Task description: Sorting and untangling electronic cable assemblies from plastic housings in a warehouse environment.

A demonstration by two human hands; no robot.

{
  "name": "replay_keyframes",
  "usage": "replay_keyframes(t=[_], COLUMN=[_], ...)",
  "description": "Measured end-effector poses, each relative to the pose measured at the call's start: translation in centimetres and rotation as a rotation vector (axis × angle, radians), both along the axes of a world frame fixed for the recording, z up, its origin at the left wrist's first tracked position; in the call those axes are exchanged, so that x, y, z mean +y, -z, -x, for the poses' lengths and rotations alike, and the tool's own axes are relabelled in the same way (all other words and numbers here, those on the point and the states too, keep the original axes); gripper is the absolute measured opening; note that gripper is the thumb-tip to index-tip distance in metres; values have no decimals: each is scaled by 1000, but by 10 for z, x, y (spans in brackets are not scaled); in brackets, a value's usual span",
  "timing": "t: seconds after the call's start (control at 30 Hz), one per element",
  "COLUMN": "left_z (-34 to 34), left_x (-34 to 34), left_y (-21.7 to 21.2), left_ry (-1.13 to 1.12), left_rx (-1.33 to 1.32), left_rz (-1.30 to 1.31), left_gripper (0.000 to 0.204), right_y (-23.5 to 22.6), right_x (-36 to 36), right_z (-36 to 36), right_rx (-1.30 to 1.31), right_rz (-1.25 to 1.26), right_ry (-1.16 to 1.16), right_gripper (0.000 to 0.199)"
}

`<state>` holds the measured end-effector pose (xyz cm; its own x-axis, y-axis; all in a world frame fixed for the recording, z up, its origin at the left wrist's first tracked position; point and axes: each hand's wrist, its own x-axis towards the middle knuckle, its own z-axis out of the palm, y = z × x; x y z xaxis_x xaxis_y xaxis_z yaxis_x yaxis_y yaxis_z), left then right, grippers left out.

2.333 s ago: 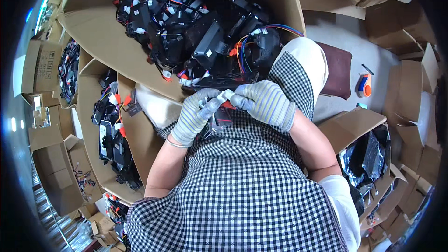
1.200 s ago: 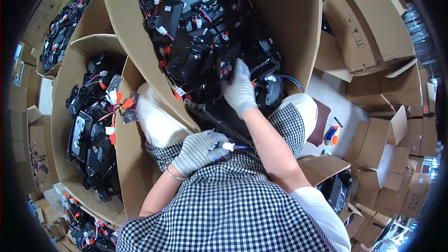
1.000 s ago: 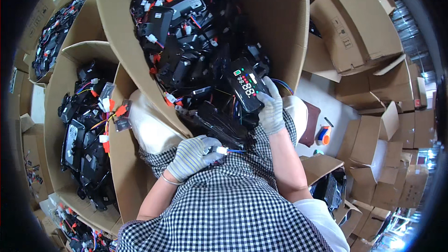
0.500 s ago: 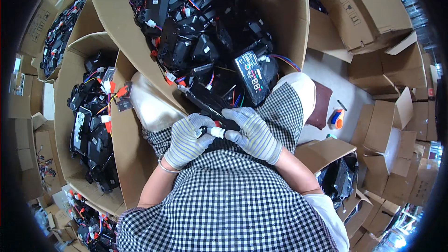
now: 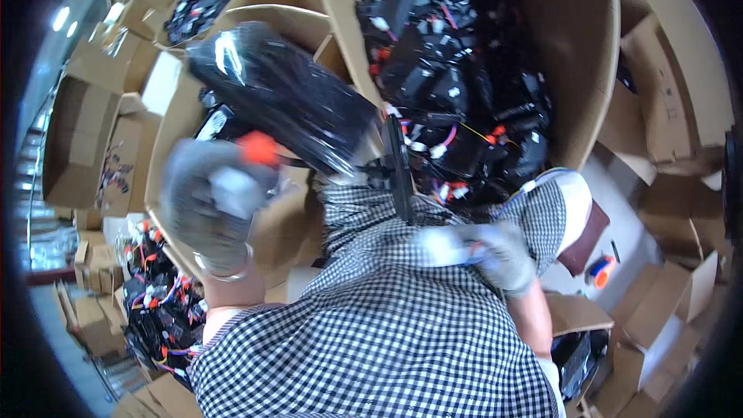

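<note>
My left hand [image 5: 213,201], in a grey striped glove, is raised at the left and smeared by motion. An orange connector [image 5: 258,149] and a blurred white connector [image 5: 234,190] show at its fingers, which are closed on them. Beside it a glossy, film-covered black device [image 5: 279,97] hangs tilted over the left carton. A thin black part [image 5: 397,170] stands on edge between it and my lap. My right hand [image 5: 507,259], also gloved and blurred, is low over the apron; a white smear with reddish and blue marks lies at its fingertips, too blurred to name.
A large carton [image 5: 607,101] ahead holds many black devices with coloured wires. The left carton [image 5: 329,54] stands beside it. More wired devices [image 5: 159,310] lie at lower left. Several cardboard boxes [image 5: 689,263], an orange-and-blue round item [image 5: 601,272] and a dark red stool-like pad [image 5: 584,241] are at right.
My hands have moved apart from their meeting point over my lap: left up and leftward, right rightward and down. The glossy device has come into view at left. The whole view has turned leftward.
</note>
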<state>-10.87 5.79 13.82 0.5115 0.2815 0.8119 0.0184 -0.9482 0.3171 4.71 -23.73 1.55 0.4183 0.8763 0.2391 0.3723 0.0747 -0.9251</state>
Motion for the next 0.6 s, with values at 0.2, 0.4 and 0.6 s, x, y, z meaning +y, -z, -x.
replay_keyframes(t=[0.2,0.4,0.6], left_z=[14,26,43], left_x=[116,230,237], left_y=[-69,0,161], left_ry=[-287,-554,-632], left_rx=[-466,38,826], left_rz=[233,234,-97], left_gripper=[25,32,43], right_y=[23,-20,-125], right_x=[-72,-56,-123], right_z=[-24,-44,-58], right_rx=[523,186,315], right_rz=[-6,-221,-464], right_ry=[528,885,809], right_gripper=[54,40,50])
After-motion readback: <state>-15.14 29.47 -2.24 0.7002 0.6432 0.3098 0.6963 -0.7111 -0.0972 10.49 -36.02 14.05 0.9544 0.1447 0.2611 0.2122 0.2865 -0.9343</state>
